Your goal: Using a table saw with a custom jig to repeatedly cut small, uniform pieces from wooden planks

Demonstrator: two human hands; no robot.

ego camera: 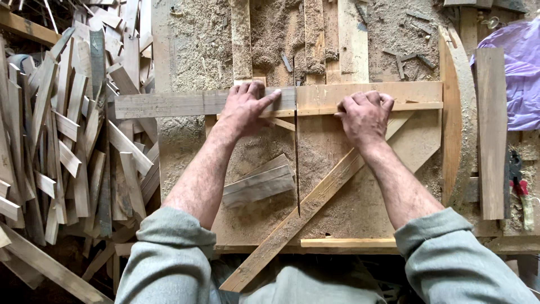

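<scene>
A long grey wooden plank lies crosswise on a sawdust-covered saw table. My left hand presses flat on the plank just left of the thin saw blade slot. My right hand rests with curled fingers on a paler wooden piece to the right of the slot. The two pieces meet end to end near the blade line. A long diagonal wooden strip runs under my right forearm toward the table's near edge.
A big heap of cut wooden slats lies at the left. Short grey offcuts sit on the table near the slot. Upright boards and a curved piece stand at the right, beside purple plastic and pliers.
</scene>
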